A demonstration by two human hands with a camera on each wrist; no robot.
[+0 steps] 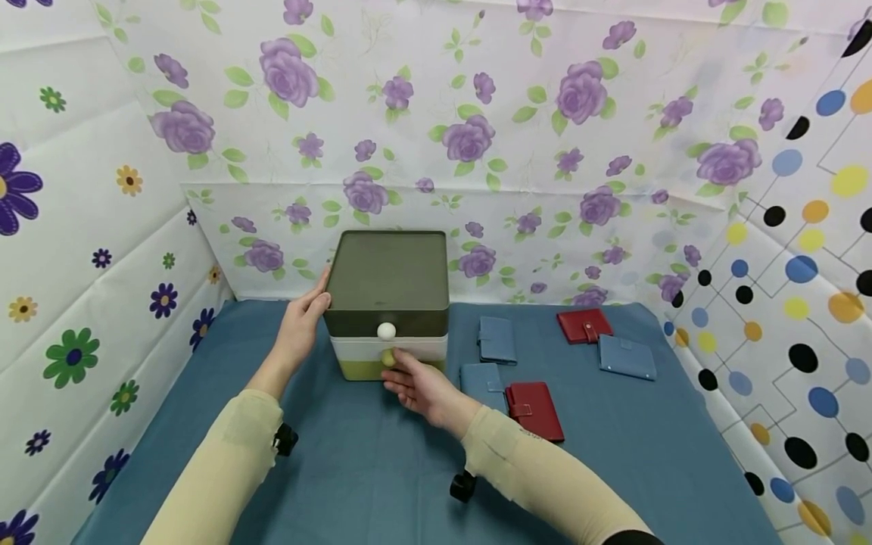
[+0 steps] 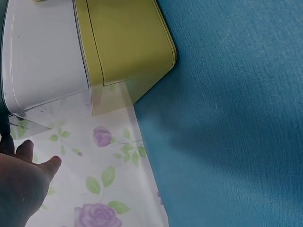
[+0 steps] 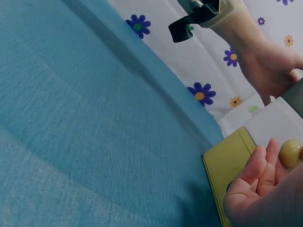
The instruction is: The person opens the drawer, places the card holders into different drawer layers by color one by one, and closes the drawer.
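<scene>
A small two-tier drawer box [image 1: 391,269] stands against the back cloth, with a dark green upper part and a white and yellow-green lower drawer [image 1: 357,369]. A white knob [image 1: 386,331] is on the upper front. My left hand [image 1: 300,322] rests along the box's left side, thumb by the front corner; its fingers reach toward the back. In the left wrist view that hand [image 2: 23,179] shows beside the white wall. My right hand [image 1: 425,386] pinches the lower yellow-green knob [image 3: 289,153] between thumb and forefinger, its other fingers loosely extended below.
Right of the box lie blue wallets [image 1: 497,340] and red wallets [image 1: 536,411], with another red wallet [image 1: 585,325] and blue wallet [image 1: 627,357] farther right. A blue cloth [image 1: 381,469] covers the table. Flowered cloth [image 1: 422,151] hangs behind, close to the box.
</scene>
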